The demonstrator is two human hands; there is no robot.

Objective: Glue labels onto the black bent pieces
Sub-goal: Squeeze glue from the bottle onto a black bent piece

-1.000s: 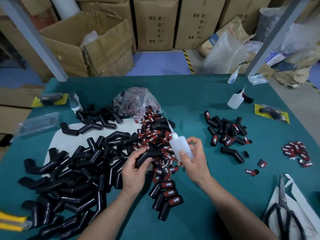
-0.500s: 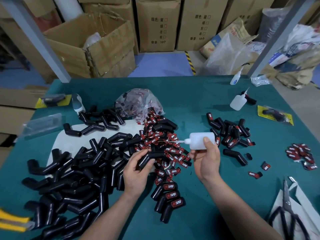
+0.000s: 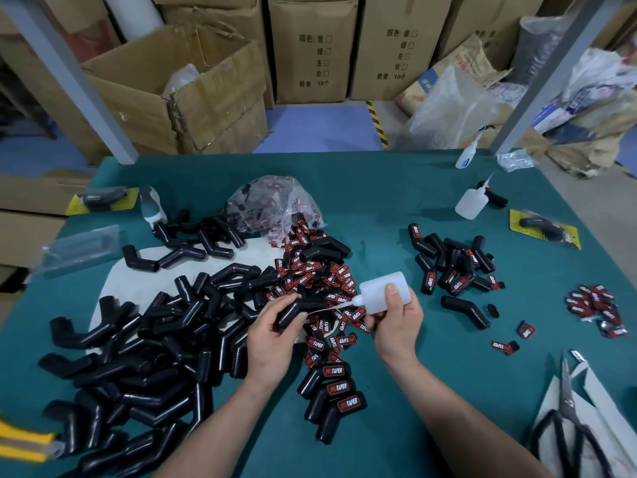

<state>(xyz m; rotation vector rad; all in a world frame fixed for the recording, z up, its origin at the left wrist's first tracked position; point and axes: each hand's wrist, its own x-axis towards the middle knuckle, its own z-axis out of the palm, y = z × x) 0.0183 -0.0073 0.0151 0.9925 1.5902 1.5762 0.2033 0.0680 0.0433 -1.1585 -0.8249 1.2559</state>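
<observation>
Even, dimmish overhead light; soft shadows; sharp centre; wide-angle bending and slight blur at edges.

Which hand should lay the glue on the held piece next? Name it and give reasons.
Right. The right hand grips the glue bottle, its nozzle pointing at the black bent piece. The left hand holds that piece and has no free fingers for the bottle.

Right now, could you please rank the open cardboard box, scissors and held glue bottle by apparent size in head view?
1. open cardboard box
2. scissors
3. glue bottle
Scissors lie nearest the camera, inflating them.
</observation>
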